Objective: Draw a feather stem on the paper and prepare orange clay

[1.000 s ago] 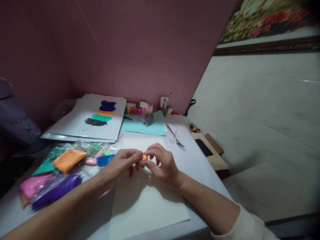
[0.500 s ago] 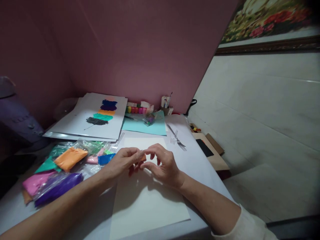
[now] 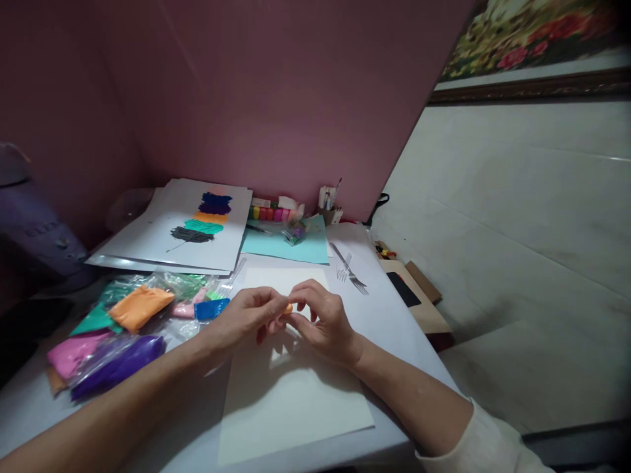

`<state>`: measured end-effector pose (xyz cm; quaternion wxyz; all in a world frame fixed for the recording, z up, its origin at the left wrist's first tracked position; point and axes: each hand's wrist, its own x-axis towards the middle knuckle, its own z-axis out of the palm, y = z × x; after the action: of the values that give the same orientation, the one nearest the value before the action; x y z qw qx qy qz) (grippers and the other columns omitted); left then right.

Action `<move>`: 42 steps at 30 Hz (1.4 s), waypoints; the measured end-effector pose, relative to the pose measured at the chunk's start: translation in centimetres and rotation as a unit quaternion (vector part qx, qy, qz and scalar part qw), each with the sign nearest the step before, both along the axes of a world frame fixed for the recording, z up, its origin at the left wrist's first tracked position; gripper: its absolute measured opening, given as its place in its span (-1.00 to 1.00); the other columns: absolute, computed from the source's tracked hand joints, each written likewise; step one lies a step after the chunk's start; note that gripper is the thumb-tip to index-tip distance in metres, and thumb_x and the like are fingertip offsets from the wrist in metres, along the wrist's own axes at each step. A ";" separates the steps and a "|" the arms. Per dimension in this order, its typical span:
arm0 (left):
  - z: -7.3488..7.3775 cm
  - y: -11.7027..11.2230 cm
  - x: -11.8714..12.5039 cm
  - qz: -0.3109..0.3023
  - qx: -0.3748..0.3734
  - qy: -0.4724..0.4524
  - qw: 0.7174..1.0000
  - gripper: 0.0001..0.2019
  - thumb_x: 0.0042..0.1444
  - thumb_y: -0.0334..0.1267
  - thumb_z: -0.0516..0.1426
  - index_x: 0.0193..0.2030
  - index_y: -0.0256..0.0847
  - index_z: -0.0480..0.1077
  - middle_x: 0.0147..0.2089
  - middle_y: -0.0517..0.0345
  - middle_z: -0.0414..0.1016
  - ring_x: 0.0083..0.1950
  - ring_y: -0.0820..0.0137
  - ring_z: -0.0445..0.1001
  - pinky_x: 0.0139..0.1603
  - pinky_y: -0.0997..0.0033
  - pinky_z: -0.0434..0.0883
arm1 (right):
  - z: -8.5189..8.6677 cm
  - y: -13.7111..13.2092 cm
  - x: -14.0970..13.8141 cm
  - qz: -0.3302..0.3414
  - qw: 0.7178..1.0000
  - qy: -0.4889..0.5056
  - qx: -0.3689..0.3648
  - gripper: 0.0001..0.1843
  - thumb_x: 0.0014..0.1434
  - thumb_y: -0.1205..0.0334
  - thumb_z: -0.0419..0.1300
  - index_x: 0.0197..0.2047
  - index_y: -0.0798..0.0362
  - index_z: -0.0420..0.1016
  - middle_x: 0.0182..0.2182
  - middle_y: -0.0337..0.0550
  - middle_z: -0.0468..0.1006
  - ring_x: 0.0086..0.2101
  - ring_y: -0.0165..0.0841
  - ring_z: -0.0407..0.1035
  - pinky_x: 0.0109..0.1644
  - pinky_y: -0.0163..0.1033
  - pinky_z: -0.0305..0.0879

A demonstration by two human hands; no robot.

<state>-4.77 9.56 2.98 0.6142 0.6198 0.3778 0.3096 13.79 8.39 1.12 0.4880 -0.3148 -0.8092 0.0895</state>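
Observation:
My left hand (image 3: 244,318) and my right hand (image 3: 323,322) meet fingertip to fingertip over a cream sheet of paper (image 3: 290,401). Between them they pinch a small lump of orange clay (image 3: 288,307); only a sliver of it shows. Both hands hover just above the sheet, the fingers curled. Left of my left hand lie clear bags of coloured clay: orange (image 3: 139,307), blue (image 3: 211,308), pink (image 3: 73,351) and purple (image 3: 116,364).
A white sheet with colour smears (image 3: 197,223) and a teal sheet (image 3: 286,248) lie at the back. Small paint pots (image 3: 270,213) and a brush holder (image 3: 329,203) stand by the pink wall. Forks (image 3: 349,270) lie at the right; a cardboard piece (image 3: 414,295) sits past the table's edge.
The hands stay together over the sheet, the fingers shifting round the orange lump, which was hidden half a second ago and shows again. The view drifted slightly.

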 end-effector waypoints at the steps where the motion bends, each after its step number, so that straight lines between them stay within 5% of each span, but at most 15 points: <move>1: -0.1 0.1 0.0 0.005 -0.005 0.000 1.000 -0.56 0.08 0.13 0.20 -0.41 -0.29 0.40 -0.51 0.18 0.34 -0.51 0.50 0.25 -0.55 0.54 0.18 | 0.0 0.0 0.0 -0.004 1.000 -0.005 0.003 -0.89 0.18 0.32 0.23 -0.19 0.01 0.46 -0.31 -0.13 0.53 -0.30 -0.33 0.42 -0.30 -0.23 0.39; 11: -0.1 0.2 0.0 0.000 -0.018 -0.009 1.000 -0.55 0.07 0.13 0.22 -0.40 -0.31 0.42 -0.51 0.19 0.33 -0.52 0.51 0.25 -0.55 0.55 0.19 | -0.1 0.2 0.0 0.023 1.000 0.008 -0.003 -0.88 0.18 0.29 0.25 -0.18 0.02 0.44 -0.31 -0.13 0.50 -0.28 -0.34 0.40 -0.40 -0.30 0.35; 16: -0.3 0.0 0.3 0.001 -0.007 -0.014 1.000 -0.47 0.19 0.21 0.05 -0.28 -0.32 0.44 -0.38 0.07 0.44 -0.45 0.44 0.36 -0.48 0.48 0.29 | 0.3 0.7 0.1 0.027 0.993 0.078 -0.078 -0.87 0.18 0.20 0.26 -0.22 0.05 0.44 -0.31 -0.15 0.48 -0.32 -0.39 0.38 -0.42 -0.34 0.34; 22: -1.7 0.7 0.5 -0.018 -0.023 0.058 0.998 -0.47 0.09 0.20 0.15 -0.15 -0.33 0.43 -0.30 -0.01 0.53 -0.42 0.39 0.42 -0.41 0.44 0.34 | 3.8 4.6 3.1 -0.083 0.923 0.288 -0.239 -0.71 0.09 0.15 0.28 -0.15 0.07 0.37 -0.34 -0.22 0.44 -0.42 -0.46 0.37 -0.48 -0.37 0.34; 28: -2.0 1.1 0.4 -0.022 -0.010 0.077 0.997 -0.50 0.01 0.16 0.20 -0.22 -0.31 0.44 -0.34 0.04 0.53 -0.45 0.43 0.39 -0.38 0.44 0.32 | 7.6 4.1 8.1 -0.158 0.915 0.072 -0.365 -0.85 0.12 0.20 0.23 -0.36 0.12 0.41 -0.47 -0.17 0.48 -0.50 -0.46 0.36 -0.50 -0.38 0.28; 35: -1.5 1.0 0.8 -0.034 0.000 0.085 0.996 -0.50 -0.02 0.16 0.19 -0.24 -0.34 0.41 -0.36 0.05 0.50 -0.49 0.46 0.35 -0.42 0.44 0.30 | 5.0 2.2 10.8 -0.265 0.911 -0.077 -0.307 -0.93 0.00 0.42 0.23 -0.39 0.11 0.46 -0.46 -0.20 0.48 -0.44 -0.44 0.31 -0.39 -0.36 0.18; 42: -1.8 0.7 0.5 -0.068 0.105 0.135 0.983 -0.70 0.07 -0.03 0.13 -0.39 -0.29 0.40 -0.52 0.21 0.37 -0.52 0.47 0.28 -0.48 0.48 0.20 | 5.4 2.2 8.7 -0.231 0.923 -0.120 -0.282 -0.92 0.08 0.31 0.21 -0.40 0.12 0.50 -0.51 -0.22 0.48 -0.47 -0.43 0.29 -0.39 -0.34 0.13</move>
<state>-4.23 10.26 1.20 0.5090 0.7410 0.3796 0.2185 22.50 10.60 6.54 0.2854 -0.6259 -0.7078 0.1603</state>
